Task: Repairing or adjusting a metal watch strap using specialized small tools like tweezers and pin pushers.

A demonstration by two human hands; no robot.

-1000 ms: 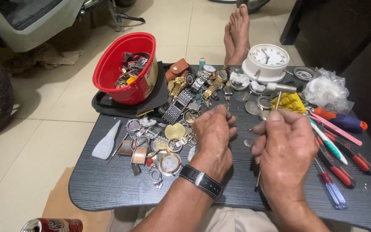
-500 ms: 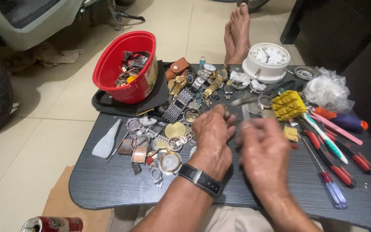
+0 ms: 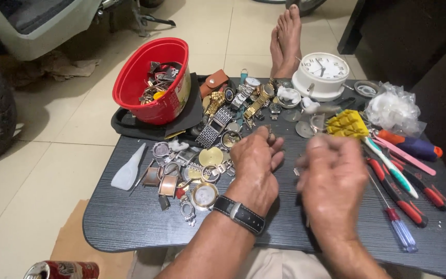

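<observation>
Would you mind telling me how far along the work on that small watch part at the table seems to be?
Done: nothing shows as finished. In hand: the left hand pinches a small metal part at its fingertips, while the right hand is blurred beside it, so any tool in it cannot be made out. Left: loose watch cases and bracelets cover the black table, and the red tub holds more.
</observation>
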